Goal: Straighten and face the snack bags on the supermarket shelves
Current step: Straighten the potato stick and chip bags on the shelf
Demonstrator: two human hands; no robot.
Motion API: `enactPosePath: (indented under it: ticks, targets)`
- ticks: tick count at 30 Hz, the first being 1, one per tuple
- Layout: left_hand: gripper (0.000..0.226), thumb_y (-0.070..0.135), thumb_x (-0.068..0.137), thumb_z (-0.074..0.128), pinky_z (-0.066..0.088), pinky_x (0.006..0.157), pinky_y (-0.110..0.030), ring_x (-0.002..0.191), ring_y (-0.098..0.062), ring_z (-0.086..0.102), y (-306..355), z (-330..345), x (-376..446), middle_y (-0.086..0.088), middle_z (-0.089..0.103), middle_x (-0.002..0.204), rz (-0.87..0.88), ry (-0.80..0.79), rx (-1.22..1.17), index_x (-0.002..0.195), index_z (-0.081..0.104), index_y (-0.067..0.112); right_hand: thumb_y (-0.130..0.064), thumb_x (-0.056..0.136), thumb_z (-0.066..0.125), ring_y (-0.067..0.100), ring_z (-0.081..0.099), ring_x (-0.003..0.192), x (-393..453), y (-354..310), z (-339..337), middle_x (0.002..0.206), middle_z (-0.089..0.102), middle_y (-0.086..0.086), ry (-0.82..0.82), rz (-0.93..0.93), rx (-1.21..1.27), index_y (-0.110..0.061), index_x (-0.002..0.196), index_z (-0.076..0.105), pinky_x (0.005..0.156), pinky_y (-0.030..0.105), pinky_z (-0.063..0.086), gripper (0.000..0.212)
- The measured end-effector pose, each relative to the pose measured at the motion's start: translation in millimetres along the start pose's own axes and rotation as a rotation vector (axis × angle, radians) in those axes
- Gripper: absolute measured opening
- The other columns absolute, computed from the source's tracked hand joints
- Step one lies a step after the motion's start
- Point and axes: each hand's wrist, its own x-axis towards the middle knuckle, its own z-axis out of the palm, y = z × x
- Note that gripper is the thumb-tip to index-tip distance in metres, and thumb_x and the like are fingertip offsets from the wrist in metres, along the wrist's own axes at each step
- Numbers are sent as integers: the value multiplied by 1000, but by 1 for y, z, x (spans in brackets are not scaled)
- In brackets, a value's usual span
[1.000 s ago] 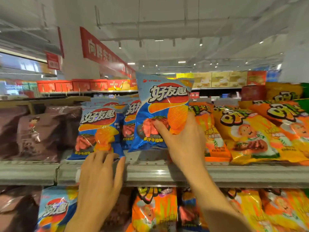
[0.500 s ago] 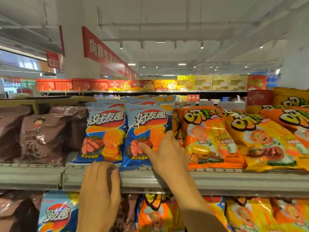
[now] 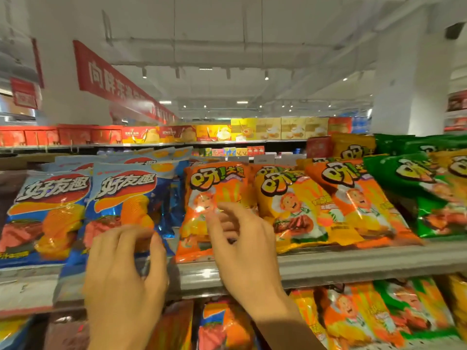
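Two blue chip bags stand side by side on the grey shelf [image 3: 341,267]: a left blue bag [image 3: 43,210] and a right blue bag [image 3: 123,198]. My left hand [image 3: 126,276] hovers at the lower edge of the right blue bag, fingers spread and curled, and holds nothing. To the right stands an orange snack bag [image 3: 214,188], leaning back. In front of this bag's lower half is my right hand [image 3: 242,248], with loosely spread fingers and no grip that I can see.
More orange bags [image 3: 351,198] and green bags [image 3: 417,178] lie tilted to the right on the same shelf. The shelf below holds further snack bags [image 3: 353,317]. Brown bags [image 3: 7,178] sit at the far left. A red banner [image 3: 108,79] hangs overhead.
My right hand let go of the right blue bag, which now stands on the shelf, and moved right to the orange bag. My left hand rose toward the blue bag. The view shifted right.
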Motion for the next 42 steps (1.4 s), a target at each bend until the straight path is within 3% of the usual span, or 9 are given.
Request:
enactPosePath:
  ticks: [5,9,12,15,18,21,27,32,42]
  targets:
    - [27,37,92,50,38,82,-29,92,-21,53,97,66,-13,1,58,95,-6,-123,-147,95,64,14,-53,91,55,4,65,76,16,43,-119,77,67,-17,186,-36,-2,-37,89,68,60,19,50,21]
    - [40,45,94,50,41,89,-35,101,-27,56,156,116,-12,-6,62,104,0,-237,-50,106,65,10,-46,95,60,4,61,93,43,93,-197,96,66,-17,267,-19,-166,-35,104,66,77,26,49,16]
    - [71,66,91,38,43,93,-42,114,-33,55,176,138,-4,-12,61,122,-171,-443,79,131,56,10,-61,93,51,20,47,119,61,130,-229,125,57,-1,221,87,-418,-22,135,56,94,34,40,57]
    - [93,87,80,20,39,79,-39,111,-35,58,179,146,0,-14,64,122,-259,-545,147,134,50,17,-90,83,32,26,38,135,70,152,-239,148,41,6,11,261,-531,-20,157,24,103,44,40,102]
    - [116,99,65,5,40,82,-38,112,-37,60,177,149,10,-16,65,125,-368,-628,140,137,46,18,-108,61,17,33,38,143,74,161,-237,162,27,9,-206,392,-530,-26,161,-4,104,50,41,131]
    - [127,106,54,14,43,99,-42,116,-32,59,175,149,22,-7,61,133,-466,-778,106,143,42,20,-112,48,20,36,43,141,79,163,-238,163,28,12,-277,448,-502,-27,159,-17,104,52,41,144]
    - [63,82,69,56,47,69,-23,66,4,67,169,146,28,22,72,73,-573,-847,-218,94,66,25,-105,50,47,33,54,129,82,159,-242,148,50,8,-262,472,-409,-22,156,16,101,51,49,138]
    - [44,64,71,68,51,71,-25,76,0,72,164,148,24,17,76,84,-612,-749,-355,95,68,28,-95,57,61,24,63,108,81,160,-244,123,62,-2,-205,412,-358,-25,138,39,88,46,56,110]
    - [54,62,64,69,53,61,-26,69,-10,72,171,149,22,9,77,81,-637,-573,-463,102,68,23,-80,67,71,20,62,105,87,149,-269,115,63,-9,95,178,-270,-32,136,44,78,37,49,88]
